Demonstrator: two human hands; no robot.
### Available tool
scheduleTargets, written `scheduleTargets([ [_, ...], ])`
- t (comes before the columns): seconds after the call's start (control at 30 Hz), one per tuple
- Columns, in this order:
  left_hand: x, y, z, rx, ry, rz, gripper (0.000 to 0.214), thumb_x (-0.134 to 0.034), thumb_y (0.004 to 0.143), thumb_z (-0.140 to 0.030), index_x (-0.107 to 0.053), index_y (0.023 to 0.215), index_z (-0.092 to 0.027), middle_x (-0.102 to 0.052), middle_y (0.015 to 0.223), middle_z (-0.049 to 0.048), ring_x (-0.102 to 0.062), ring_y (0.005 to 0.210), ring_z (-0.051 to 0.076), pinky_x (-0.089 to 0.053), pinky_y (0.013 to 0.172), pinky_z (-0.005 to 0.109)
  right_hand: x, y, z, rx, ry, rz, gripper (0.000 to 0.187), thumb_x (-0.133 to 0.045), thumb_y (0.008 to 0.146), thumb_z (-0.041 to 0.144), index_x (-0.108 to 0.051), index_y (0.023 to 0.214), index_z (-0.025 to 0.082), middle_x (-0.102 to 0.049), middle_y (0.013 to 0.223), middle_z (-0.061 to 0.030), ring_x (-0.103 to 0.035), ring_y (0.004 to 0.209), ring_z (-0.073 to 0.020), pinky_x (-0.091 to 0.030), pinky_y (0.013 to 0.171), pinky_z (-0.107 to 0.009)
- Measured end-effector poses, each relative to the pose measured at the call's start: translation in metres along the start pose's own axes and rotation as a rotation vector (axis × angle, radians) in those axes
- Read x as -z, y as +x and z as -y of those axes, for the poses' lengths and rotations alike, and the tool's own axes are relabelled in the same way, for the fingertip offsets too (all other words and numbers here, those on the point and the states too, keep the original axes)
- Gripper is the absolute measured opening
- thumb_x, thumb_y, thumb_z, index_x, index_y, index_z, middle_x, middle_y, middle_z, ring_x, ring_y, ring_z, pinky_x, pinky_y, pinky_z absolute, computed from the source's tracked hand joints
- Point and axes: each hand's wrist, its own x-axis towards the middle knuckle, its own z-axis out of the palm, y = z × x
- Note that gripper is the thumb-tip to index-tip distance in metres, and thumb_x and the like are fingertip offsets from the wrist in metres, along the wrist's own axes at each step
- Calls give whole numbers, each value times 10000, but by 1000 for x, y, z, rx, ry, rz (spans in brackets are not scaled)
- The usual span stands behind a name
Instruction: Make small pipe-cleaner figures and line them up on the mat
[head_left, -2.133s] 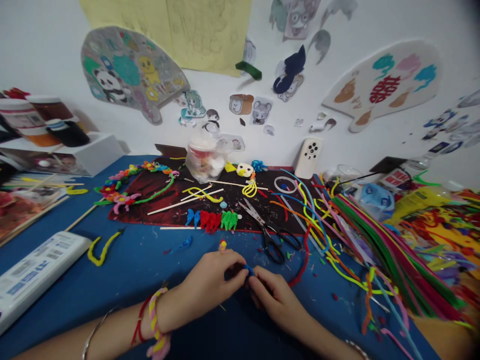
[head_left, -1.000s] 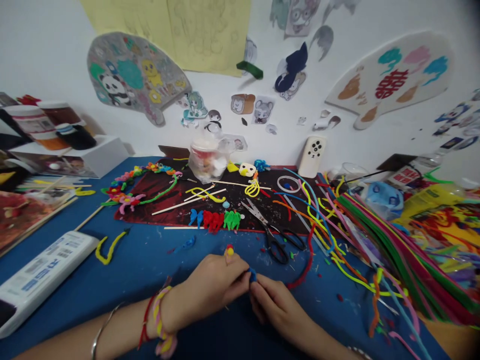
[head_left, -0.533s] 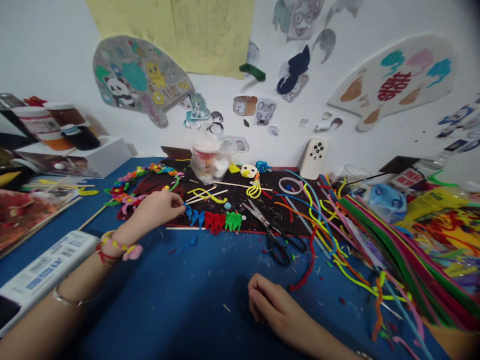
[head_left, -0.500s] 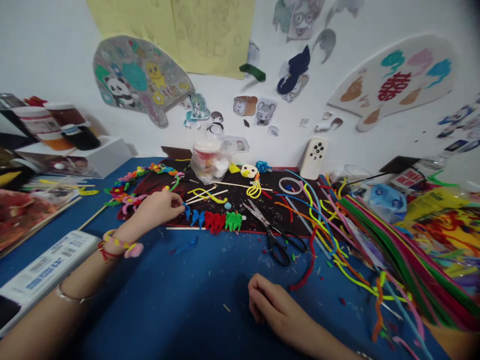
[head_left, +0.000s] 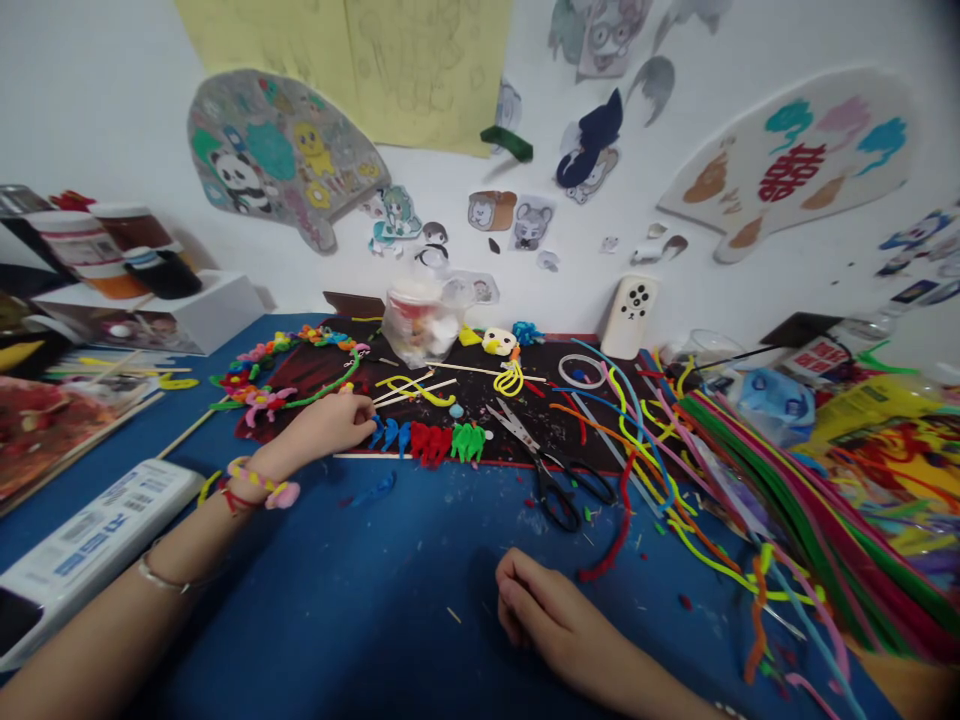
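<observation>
My left hand [head_left: 339, 422] reaches to the left end of a row of small bent pipe-cleaner pieces, its fingers pinched on the outermost blue piece [head_left: 377, 433]. That piece is partly covered by the fingertips. Along the row come more blue pieces, then red pieces [head_left: 430, 444] and green pieces [head_left: 468, 442]. One loose blue piece [head_left: 375, 490] lies nearer to me on the blue table. My right hand [head_left: 536, 605] rests on the table with curled fingers and nothing visible in them. Black-handled scissors [head_left: 556, 490] lie partly opened to the right of the row.
A colourful pipe-cleaner garland [head_left: 259, 375] curves at the left back. Loose pipe cleaners [head_left: 675, 510] and a thick bundle [head_left: 817, 510] spread over the right side. A white box [head_left: 97, 545] lies left of my forearm. A phone [head_left: 628, 318] leans on the wall.
My left hand has moved slightly to the right along with its forearm, staying at the blue end of the row. My right hand has kept its place.
</observation>
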Motion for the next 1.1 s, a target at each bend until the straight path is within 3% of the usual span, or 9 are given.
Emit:
scheduleTargets([
  [0.53,2,-3,-6,5,9,28,247,-443,729,-376,-607,723,-190,-635,658,20,-562,581,154,-372,554,244,0,0,5,-8,-48,26,278,-285,941,327,-436,753,187,-493,635,36,-448,583,-85,-349,559,-190],
  [0.77,6,-4,-8,-33,-99,72,361,-461,722,-371,-595,998,-180,-656,719,16,-574,601,146,-395,565,234,2,0,5,-5,-72,29,253,-308,932,326,-435,760,189,-495,642,38,-443,580,-83,-341,549,-185],
  [1.1,0,-7,-13,-76,-69,83,388,-443,759,-346,-548,1107,-209,-656,786,23,-584,635,150,-393,594,240,1,0,4,0,-85,38,240,-310,932,308,-431,763,189,-494,647,39,-437,582,-82,-335,544,-184],
])
